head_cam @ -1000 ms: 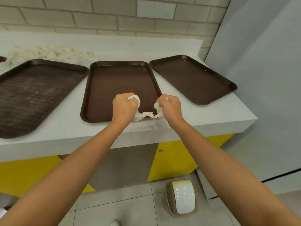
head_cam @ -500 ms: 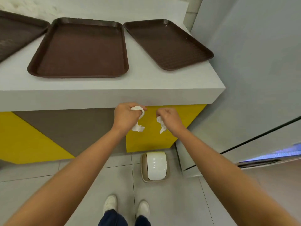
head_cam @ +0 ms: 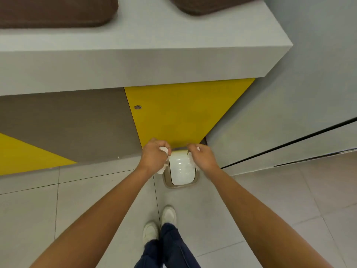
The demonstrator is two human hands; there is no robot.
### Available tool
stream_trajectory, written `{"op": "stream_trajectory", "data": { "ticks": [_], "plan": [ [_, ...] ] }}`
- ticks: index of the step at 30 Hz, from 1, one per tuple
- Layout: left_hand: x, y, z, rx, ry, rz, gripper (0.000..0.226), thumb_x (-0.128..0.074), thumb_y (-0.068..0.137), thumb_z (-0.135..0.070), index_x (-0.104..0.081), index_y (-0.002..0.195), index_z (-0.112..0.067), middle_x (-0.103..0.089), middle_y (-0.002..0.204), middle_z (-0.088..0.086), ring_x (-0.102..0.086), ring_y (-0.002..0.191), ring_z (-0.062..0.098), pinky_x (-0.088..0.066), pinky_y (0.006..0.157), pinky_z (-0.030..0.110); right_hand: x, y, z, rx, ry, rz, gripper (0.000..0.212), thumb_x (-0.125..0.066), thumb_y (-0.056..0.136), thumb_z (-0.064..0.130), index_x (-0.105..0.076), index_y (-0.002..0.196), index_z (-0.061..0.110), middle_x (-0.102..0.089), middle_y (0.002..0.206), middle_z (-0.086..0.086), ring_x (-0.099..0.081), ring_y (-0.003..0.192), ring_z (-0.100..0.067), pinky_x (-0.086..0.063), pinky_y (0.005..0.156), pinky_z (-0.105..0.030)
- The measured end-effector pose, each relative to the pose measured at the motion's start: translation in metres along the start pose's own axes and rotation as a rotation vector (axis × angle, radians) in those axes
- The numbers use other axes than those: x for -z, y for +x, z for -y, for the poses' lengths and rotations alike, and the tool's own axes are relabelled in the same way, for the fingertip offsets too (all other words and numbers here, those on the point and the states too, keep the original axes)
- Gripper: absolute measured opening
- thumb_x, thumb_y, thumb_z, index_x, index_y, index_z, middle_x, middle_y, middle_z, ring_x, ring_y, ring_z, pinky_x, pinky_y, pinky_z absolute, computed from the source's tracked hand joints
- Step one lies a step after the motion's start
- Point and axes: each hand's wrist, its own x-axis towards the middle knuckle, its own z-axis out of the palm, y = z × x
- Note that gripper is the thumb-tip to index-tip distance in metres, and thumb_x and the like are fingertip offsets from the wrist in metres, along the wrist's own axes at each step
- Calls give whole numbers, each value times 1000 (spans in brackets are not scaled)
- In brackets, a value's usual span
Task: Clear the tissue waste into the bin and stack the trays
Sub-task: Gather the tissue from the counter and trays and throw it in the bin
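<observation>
Both my hands are lowered over a small floor bin [head_cam: 181,172] with a white swing lid and a beige rim. My left hand [head_cam: 153,155] grips a crumpled white tissue [head_cam: 164,151] at the bin's left edge. My right hand [head_cam: 202,156] holds another white tissue [head_cam: 191,160] over the bin's right side. Two brown trays lie on the grey counter: the middle tray [head_cam: 58,12] at the top left and the right tray [head_cam: 212,4] at the top, both cut off by the frame.
The grey counter [head_cam: 146,55] juts out above the bin, with yellow and brown cabinet panels [head_cam: 183,113] below it. A grey wall [head_cam: 309,93] stands close on the right. My feet in white shoes [head_cam: 169,214] stand on the tiled floor behind the bin.
My hands have dropped from counter height down to the bin with the tissues. The view has tilted down, so the trays have slid to the top edge.
</observation>
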Motion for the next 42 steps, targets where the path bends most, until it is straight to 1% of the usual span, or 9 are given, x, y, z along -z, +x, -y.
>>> {"op": "stream_trajectory", "data": {
  "ticks": [3,7,12,17,23,26,29,34,42],
  "plan": [
    [-24,16,36,70,-16,9,44,-34,80,16,-51,56,-16,-43,96,9,-45,65,10,-41,41,9,-10,21,-44,-174,53,-9,38,-55,88,40,-58,58,17,-52,62,-4,-52,65,-22,-39,61,-29],
    [-60,39,87,170,-65,28,42,-33,74,14,-50,52,-17,-53,85,22,-52,64,32,-48,62,29,-23,51,-105,-371,105,4,32,-53,91,38,-59,68,16,-54,72,-3,-52,66,-18,-40,59,-26],
    [-104,61,141,234,-58,20,31,-35,78,13,-53,62,-5,-46,69,-1,-46,63,16,-40,52,19,-45,90,-177,-498,279,8,22,-51,89,32,-59,99,15,-62,98,-7,-61,88,-25,-51,71,-32],
    [-146,80,185,160,-27,32,35,-33,77,17,-47,56,-8,-44,65,-3,-43,59,14,-33,46,10,-67,126,-230,-623,345,57,23,-38,87,-7,-45,73,10,-45,78,-5,-46,66,-20,-42,51,-26],
    [-181,107,226,-34,112,40,33,-42,75,19,-63,68,-5,-37,77,-9,-44,70,3,-36,65,2,-95,168,-269,-493,115,25,32,-47,90,6,-50,122,2,-53,101,-6,-52,73,-13,-40,49,-15],
    [-197,118,236,-165,178,47,33,-46,70,20,-63,65,-8,-34,79,-7,-41,71,5,-35,65,4,-99,178,-281,-391,129,43,31,-51,85,-4,-53,113,11,-59,104,-7,-57,89,-17,-47,66,-21],
    [-212,124,243,-353,299,48,20,-57,71,15,-66,71,-3,-40,83,1,-42,71,11,-30,62,6,-96,176,-282,-269,104,74,16,-51,91,-1,-49,99,13,-56,91,-2,-55,81,-13,-49,58,-15],
    [-229,139,245,-480,572,268,17,-52,87,-1,-63,99,-6,-49,110,12,-52,96,27,-42,77,33,-85,180,-299,-131,-85,102,35,-53,90,2,-46,124,8,-59,106,-4,-59,98,-19,-50,72,-17],
    [-255,155,261,-790,1101,407,38,-77,69,-14,-62,104,-13,-60,106,7,-59,97,21,-52,82,31,-71,183,-318,-129,-173,101,47,-54,86,-5,-44,128,14,-60,118,-6,-58,101,-17,-51,87,-27]
  ]
}}
